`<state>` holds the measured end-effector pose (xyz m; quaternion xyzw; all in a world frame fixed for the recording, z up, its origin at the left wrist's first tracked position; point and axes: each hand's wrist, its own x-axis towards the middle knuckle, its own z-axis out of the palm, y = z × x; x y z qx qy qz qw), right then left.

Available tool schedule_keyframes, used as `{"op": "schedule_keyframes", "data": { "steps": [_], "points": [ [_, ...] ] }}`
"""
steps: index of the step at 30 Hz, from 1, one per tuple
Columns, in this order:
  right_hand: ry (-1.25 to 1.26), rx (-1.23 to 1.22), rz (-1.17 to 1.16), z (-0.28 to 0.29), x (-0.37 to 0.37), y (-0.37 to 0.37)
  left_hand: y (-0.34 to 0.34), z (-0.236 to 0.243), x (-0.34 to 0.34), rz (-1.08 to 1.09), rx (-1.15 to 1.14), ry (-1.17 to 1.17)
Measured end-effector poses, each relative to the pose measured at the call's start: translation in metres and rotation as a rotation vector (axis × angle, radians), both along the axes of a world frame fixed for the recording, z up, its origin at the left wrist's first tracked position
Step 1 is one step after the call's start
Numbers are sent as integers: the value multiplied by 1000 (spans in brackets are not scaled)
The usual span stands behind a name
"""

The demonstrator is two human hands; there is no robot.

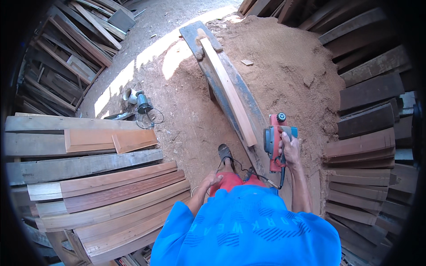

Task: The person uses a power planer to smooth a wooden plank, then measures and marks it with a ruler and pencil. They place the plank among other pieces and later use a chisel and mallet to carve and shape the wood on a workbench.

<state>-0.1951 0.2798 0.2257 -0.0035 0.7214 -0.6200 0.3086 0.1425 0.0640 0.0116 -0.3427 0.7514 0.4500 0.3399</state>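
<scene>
A red electric hand planer [276, 144] with a dark knob is in my right hand [290, 150], whose fingers wrap round its handle. It hangs to the right of the bench, off the wood, its black cord trailing down toward my body. My left hand [212, 179] rests beside my thigh by the red shorts, loosely open, with nothing visible in it. A long, pale planed piece of wood [228, 91] lies lengthwise on the narrow, worn plank bench [248, 99]. Its far end sits against a block on the bench.
Sawdust and shavings [284, 62] heap up right of the bench. Stacked boards [111, 190] stand on the left, with more boards [364, 142] along the right. A dark power tool with a cord [143, 104] lies on the ground to the left. A cord [242, 168] runs near my foot.
</scene>
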Motion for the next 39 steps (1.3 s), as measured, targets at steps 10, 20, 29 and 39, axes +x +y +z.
{"op": "schedule_keyframes", "data": {
  "steps": [10,20,29,39],
  "points": [
    [-35,-204,221,60,61,-18,133,87,-79,-41,230,586],
    [-61,-263,507,66,127,-162,83,45,5,-82,-24,552],
    [65,130,769,11,174,-273,-52,34,231,706,-377,-62],
    [93,174,1035,3,234,-392,-62,12,266,1141,-385,34]
  ]
}}
